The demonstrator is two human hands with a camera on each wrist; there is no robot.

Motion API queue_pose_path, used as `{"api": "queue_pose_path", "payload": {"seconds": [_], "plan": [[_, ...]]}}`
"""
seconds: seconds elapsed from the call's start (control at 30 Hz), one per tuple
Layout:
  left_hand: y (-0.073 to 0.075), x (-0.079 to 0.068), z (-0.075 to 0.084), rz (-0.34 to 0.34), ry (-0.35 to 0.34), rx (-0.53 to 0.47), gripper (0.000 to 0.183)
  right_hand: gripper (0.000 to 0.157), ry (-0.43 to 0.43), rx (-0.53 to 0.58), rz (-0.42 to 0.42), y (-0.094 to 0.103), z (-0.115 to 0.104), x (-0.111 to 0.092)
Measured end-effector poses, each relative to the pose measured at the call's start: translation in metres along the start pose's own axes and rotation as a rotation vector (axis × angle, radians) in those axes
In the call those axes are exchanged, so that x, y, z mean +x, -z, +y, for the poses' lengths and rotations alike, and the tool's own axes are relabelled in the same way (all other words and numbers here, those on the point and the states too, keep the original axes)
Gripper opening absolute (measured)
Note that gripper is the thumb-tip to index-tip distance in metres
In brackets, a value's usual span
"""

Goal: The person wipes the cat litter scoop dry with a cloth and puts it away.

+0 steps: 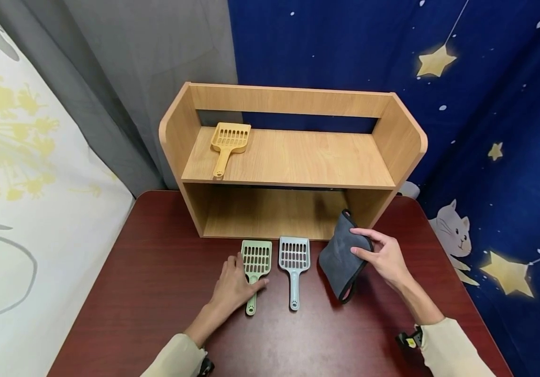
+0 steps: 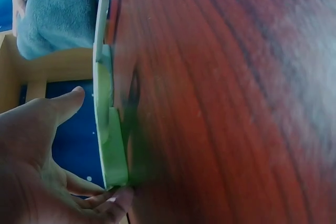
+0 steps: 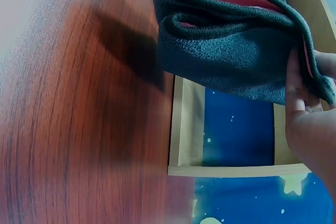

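Note:
My right hand (image 1: 387,256) pinches a folded grey-blue cloth (image 1: 342,254) by its right edge, above the table's right half. In the right wrist view the cloth (image 3: 226,59) is plush, folded in layers, with dark edging and pink inside. My left hand (image 1: 234,285) is at the green litter scoop (image 1: 256,254), fingertips at the left side of its slotted head, thumb stretched out over the handle. The left wrist view has the fingertips right at the green scoop's edge (image 2: 113,166), thumb apart from it. A pale blue litter scoop (image 1: 294,262) lies between the hands.
A two-tier wooden shelf (image 1: 288,180) stands at the back of the dark red table (image 1: 156,293). On its upper board lies a yellow litter scoop (image 1: 227,144), toward the left. Curtains (image 1: 326,42) hang close behind, and a pale printed cloth (image 1: 24,235) hangs along the left.

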State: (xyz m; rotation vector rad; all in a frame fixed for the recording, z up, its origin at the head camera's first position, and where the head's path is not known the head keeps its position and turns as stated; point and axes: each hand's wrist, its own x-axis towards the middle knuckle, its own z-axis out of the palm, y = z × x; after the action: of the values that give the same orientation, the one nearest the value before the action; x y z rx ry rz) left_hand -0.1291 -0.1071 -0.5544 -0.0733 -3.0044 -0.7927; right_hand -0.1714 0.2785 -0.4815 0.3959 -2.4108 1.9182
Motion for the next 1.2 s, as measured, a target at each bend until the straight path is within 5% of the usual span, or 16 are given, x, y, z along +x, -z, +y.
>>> {"api": "queue_pose_path", "payload": {"seconds": [0.4, 0.73, 1.2], "plan": [[-0.005, 0.002, 0.000, 0.006, 0.000, 0.018, 0.106, 0.045, -0.008, 0.036, -0.011, -0.002, 0.004, -0.002], [0.000, 0.000, -0.013, 0.082, -0.034, -0.030, 0.058, 0.045, -0.006, 0.069, -0.006, -0.001, 0.004, -0.002], [0.009, -0.003, -0.031, 0.092, -0.080, -0.042, 0.027, 0.046, 0.007, 0.062, 0.013, 0.002, 0.004, -0.001]]}}
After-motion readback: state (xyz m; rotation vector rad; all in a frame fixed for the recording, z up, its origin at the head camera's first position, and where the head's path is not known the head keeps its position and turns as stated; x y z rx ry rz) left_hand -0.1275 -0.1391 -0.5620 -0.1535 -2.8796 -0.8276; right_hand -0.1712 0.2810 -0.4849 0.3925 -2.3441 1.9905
